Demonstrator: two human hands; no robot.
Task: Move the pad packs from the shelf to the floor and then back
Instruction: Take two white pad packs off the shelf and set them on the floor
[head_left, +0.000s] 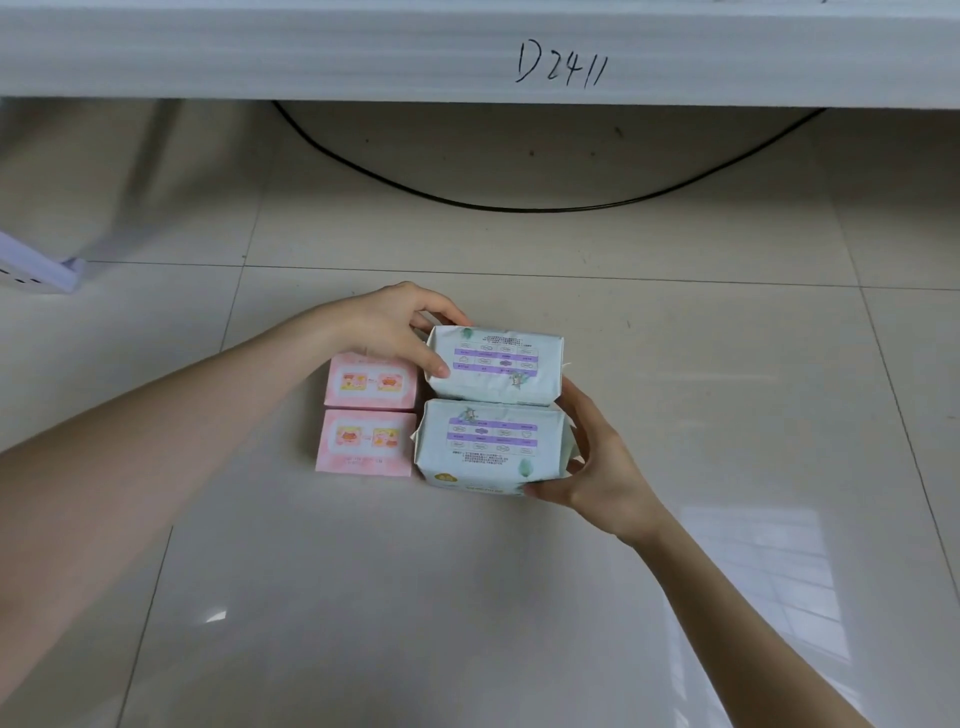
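Two pale green pad packs with purple tables printed on them sit side by side over the tiled floor. The far pack (496, 369) is gripped at its left end by my left hand (400, 325), thumb on top. The near pack (493, 447) is held at its right end and front corner by my right hand (597, 462). Left of them, two small pink pad packs lie flat on the floor, one farther (371, 382) and one nearer (363, 441). I cannot tell whether the green packs rest on the floor or are just above it.
A white shelf board (467, 52) marked "D2411" runs across the top of the view. A black cable (519, 208) curves over the floor beneath it. A white shelf foot (47, 265) stands at the left edge. Glossy beige tiles (467, 597) stretch toward me.
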